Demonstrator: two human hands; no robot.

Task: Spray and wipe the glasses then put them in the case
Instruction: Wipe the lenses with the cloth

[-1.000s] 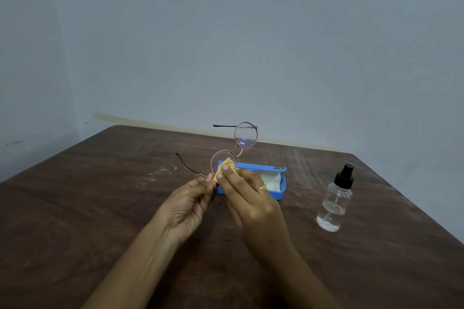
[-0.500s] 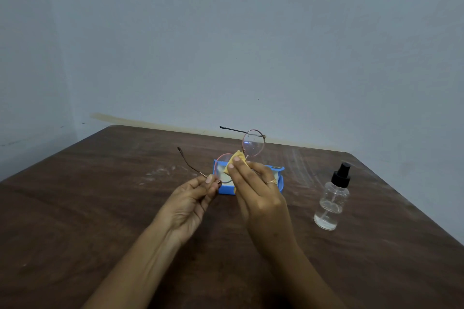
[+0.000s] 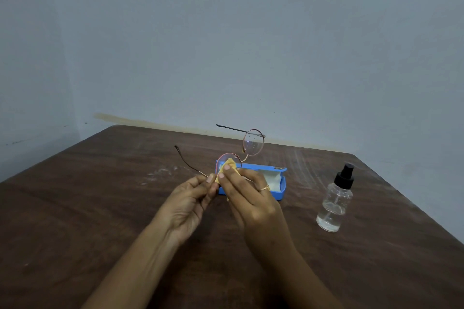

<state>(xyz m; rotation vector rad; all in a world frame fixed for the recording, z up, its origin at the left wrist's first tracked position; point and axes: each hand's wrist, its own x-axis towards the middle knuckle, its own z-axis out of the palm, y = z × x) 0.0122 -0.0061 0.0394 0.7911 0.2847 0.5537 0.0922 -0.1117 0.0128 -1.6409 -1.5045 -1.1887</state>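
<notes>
Round thin-framed glasses (image 3: 253,143) are held upright above the table, temples unfolded and pointing left. My left hand (image 3: 190,203) pinches the frame at the lower lens's hinge. A small yellow cloth (image 3: 227,169) is pinched on the lower lens by my right hand (image 3: 248,198), which wears a ring. Behind the hands lies the blue case (image 3: 280,183), open, with a white lining. The upper lens shows small droplets.
A clear spray bottle (image 3: 335,202) with a black nozzle stands to the right of the case. The brown wooden table (image 3: 75,208) ends at a grey wall behind and drops off at the right edge.
The cloth slid down from near the bridge back onto the lower lens, and the glasses shifted slightly. My left hand kept its pinch on the frame.
</notes>
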